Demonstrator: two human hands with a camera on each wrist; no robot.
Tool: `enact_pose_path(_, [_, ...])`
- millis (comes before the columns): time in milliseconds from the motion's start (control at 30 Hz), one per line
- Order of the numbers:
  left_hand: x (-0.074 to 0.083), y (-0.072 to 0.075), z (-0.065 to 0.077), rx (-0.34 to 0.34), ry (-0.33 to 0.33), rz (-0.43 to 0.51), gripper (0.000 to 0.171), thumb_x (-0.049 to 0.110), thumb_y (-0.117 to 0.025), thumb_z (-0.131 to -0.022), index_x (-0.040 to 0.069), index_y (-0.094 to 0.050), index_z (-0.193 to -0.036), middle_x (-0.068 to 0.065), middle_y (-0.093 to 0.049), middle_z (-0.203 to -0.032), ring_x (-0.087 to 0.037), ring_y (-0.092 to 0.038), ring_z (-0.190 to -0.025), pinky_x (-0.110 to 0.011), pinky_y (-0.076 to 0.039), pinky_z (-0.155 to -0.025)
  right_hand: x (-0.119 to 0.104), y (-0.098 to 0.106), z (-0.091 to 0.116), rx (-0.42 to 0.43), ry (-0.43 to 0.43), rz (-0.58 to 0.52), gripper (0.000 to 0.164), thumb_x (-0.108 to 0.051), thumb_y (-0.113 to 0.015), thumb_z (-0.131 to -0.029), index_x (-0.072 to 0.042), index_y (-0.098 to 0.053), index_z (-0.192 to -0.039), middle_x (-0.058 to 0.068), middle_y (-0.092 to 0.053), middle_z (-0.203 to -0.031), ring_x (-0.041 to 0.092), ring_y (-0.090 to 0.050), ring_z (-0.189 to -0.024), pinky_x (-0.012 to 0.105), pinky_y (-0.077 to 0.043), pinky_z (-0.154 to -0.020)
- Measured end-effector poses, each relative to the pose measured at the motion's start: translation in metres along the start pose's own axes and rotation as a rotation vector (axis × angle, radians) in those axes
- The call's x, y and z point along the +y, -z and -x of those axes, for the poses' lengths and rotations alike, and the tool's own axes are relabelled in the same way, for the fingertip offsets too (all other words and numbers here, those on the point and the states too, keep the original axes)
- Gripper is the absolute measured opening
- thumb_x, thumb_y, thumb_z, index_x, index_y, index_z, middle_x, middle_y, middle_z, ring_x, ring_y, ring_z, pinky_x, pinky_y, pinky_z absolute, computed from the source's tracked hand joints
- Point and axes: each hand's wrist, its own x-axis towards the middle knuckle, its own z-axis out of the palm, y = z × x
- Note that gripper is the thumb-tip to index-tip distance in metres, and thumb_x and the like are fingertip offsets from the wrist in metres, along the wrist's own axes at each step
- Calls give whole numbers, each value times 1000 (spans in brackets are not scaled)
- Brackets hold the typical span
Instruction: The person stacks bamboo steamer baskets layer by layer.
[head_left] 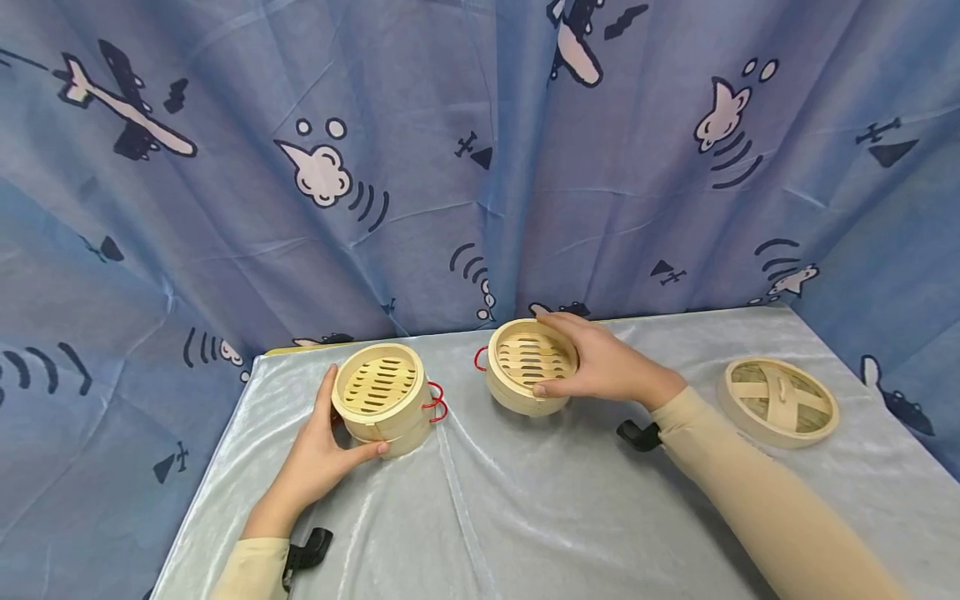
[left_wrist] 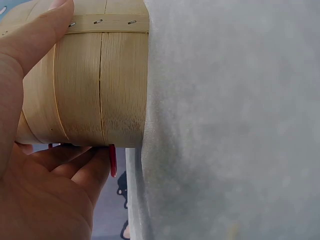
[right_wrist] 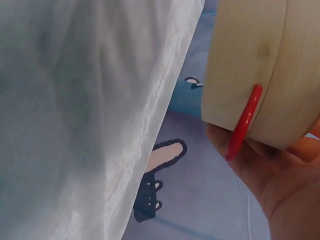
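Observation:
Two stacked bamboo steamer baskets (head_left: 411, 427) stand at the left of the table, a slatted floor showing in the upper one and red handles (head_left: 437, 398) on their right side. My left hand (head_left: 315, 458) grips this stack from the left, thumb on the near wall (left_wrist: 85, 90) and fingers round the far side. My right hand (head_left: 603, 362) holds another steamer basket (head_left: 504, 390) by its right side, thumb over the near rim. Its red handle (head_left: 480, 358) points left. In the right wrist view this basket (right_wrist: 240, 65) appears lifted off the cloth.
A round bamboo lid (head_left: 782, 408) with crossed strips lies at the right of the table. Grey velvety cloth (head_left: 525, 500) covers the tabletop. Blue curtains (head_left: 450, 167) printed with planes hang right behind the table's far edge and along its sides.

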Motion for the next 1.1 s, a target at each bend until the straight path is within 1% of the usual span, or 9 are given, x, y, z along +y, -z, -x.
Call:
enact_pose_path(67, [1, 0, 0, 1, -1, 0, 146, 38, -104, -76, 36, 2, -177, -15, -49, -165, -33, -55, -142, -63, -31, -121, -3, -1, -3, 2, 4, 0, 116, -57, -95, -78, -2, -43, -166, 17, -42, -170, 46, -38, -156, 64, -32, -125])
enact_pose_path(167, [2, 0, -1, 3, -5, 5, 146, 37, -104, -76, 36, 1, -177, -15, -50, -164, -34, -55, -142, -64, -31, -121, -6, -3, -6, 1, 7, 0, 113, -57, -94, -79, 1, -46, -164, 18, -40, -172, 45, -35, -158, 64, -30, -125])
enact_pose_path(267, [1, 0, -2, 3, -10, 14, 145, 37, -104, -76, 36, 1, -177, -13, -49, -165, -32, -55, -142, -63, -30, -121, -9, -3, -9, -4, -10, 6, 113, -59, -94, -79, -1, -46, -164, 19, -39, -172, 42, -33, -160, 65, -30, -126])
enact_pose_path(367, [1, -1, -3, 3, -13, 22, 145, 37, -104, -76, 36, 0, -177, -12, -48, -166, -31, -55, -142, -62, -30, -122, -12, -3, -12, -5, -14, 6, 113, -60, -93, -79, -3, -46, -165, 21, -41, -170, 44, -33, -159, 67, -29, -125])
enact_pose_path(500, [1, -1, -3, 5, -15, 17, 146, 36, -104, -75, 35, 0, -177, -13, -48, -166, -32, -54, -143, -62, -30, -122, -18, -2, -17, 4, 10, -8, 111, -56, -93, -79, -1, -47, -164, 21, -46, -166, 43, -39, -156, 65, -32, -124])
enact_pose_path(633, [2, 0, -3, 2, -9, 20, 146, 36, -104, -76, 35, 1, -177, -15, -45, -168, -34, -52, -145, -62, -29, -123, -25, -3, -22, 15, 50, -20, 109, -53, -94, -79, 1, -48, -161, 18, -53, -160, 37, -49, -148, 59, -39, -122])
enact_pose_path(733, [1, 0, -1, -1, 0, 25, 146, 36, -104, -76, 35, 2, -177, -14, -43, -170, -33, -50, -148, -61, -29, -123, -29, -5, -27, 19, 75, -30, 107, -52, -94, -79, 3, -49, -160, 17, -55, -158, 35, -53, -145, 56, -41, -121])
enact_pose_path(967, [1, 0, -1, -3, -1, 17, 146, 38, -104, -76, 35, 2, -177, -16, -50, -164, -35, -55, -142, -64, -30, -122, -37, -9, -34, 18, 93, -38, 107, -52, -93, -79, 0, -49, -161, 15, -52, -161, 34, -51, -147, 55, -40, -122])
enact_pose_path(1100, [0, -1, -1, 1, -1, 21, 146, 37, -104, -76, 34, 1, -177, -16, -49, -165, -34, -54, -143, -64, -30, -122, -43, -11, -38, 9, 100, -39, 108, -54, -93, -79, 0, -49, -162, 15, -51, -162, 34, -49, -148, 56, -40, -122])
